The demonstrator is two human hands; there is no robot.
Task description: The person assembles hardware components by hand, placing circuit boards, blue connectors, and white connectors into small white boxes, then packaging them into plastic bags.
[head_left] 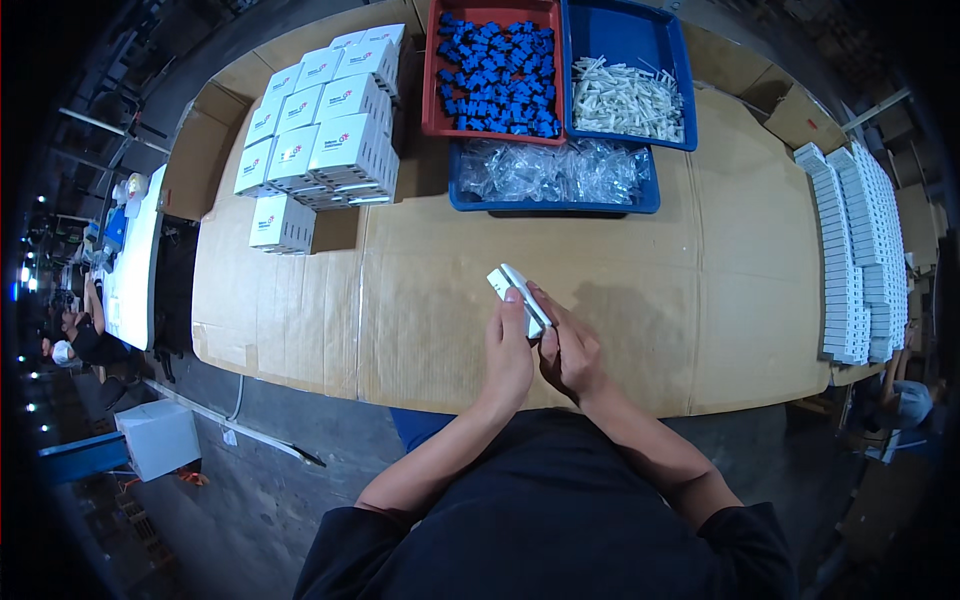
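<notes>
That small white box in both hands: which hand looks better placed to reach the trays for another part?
Probably the right hand: the white box lies mostly in the left hand, and the trays sit ahead, slightly rightward.

three trays (447, 125), two hands (508, 355)

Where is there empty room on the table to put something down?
Bare cardboard lies between the hands and the white box stack, and right of them toward the flat white stacks. The far edge is crowded with the red tray and blue trays.

Matt brown cardboard tabletop (700, 250), glossy plastic bins (620, 30), perhaps smooth white card carton (520, 295) in hands.
</notes>
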